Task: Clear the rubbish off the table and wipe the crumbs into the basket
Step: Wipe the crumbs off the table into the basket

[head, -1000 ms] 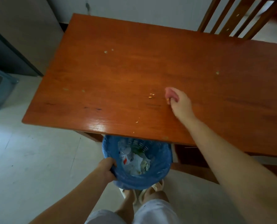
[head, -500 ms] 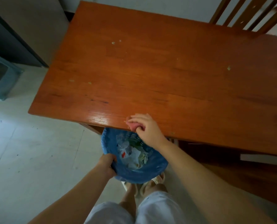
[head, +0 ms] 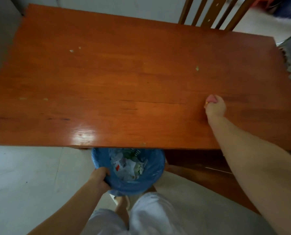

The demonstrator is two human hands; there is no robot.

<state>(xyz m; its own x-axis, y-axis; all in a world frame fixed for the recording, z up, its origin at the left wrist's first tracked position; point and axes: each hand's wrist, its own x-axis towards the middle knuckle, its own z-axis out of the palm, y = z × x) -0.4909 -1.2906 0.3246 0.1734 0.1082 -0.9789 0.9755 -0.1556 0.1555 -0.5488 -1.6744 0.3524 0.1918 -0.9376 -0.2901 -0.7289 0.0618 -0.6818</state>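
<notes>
On the table's [head: 141,85] right side, I am now pressing the pink cloth [head: 211,98], bunched in my right hand [head: 215,107], back from the edge; left hand [head: 98,178] gripping basket [head: 155,167] rim, more crumbs [head: 197,68] waiting

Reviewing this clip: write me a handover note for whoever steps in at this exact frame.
Left hand grips the rim of the blue basket, held under the table's near edge.
Right hand holds the pink cloth bunched on the table, right of centre.
Done: rubbish is in the basket; no big rubbish shows on the table.
Left: crumbs far left, near left, one beyond the cloth and one at the near edge. Wipe them into the basket.
</notes>
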